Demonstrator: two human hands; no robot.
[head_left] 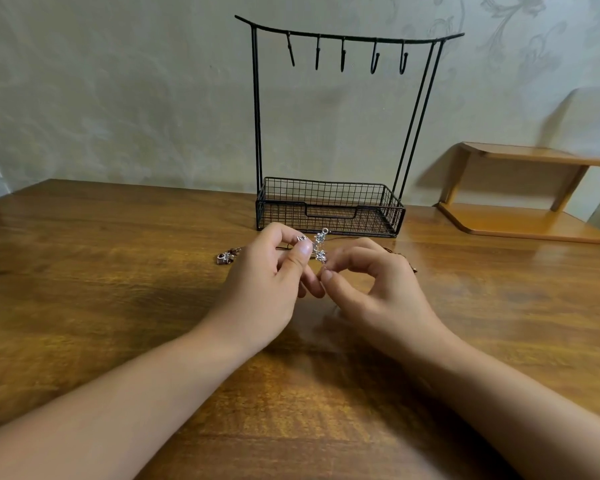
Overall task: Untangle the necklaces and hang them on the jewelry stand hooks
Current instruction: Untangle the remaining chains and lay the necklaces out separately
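The tangled necklaces, thin brown cords carrying small silver charms, are held just above the wooden table between the two hands, directly in front of the jewelry stand. The left hand pinches a silver charm between thumb and forefinger, its remaining fingers curled beneath. The right hand pinches the cluster from the opposite side, thumb and forefinger closed on a charm or cord; which of the two cannot be determined. The fingertips of both hands nearly touch. Both forearms extend from the near edge of the table and converge at its middle. A cord runs left from the hands to a separate silver pendant lying on the table, near the left hand. Another length of cord shows past the right hand's knuckles. The stand is of black wire, upright against the wall, with five hooks on its top bar, all bare. Its wire basket base holds nothing visible. A wooden shelf unit sits at the far right of the table.
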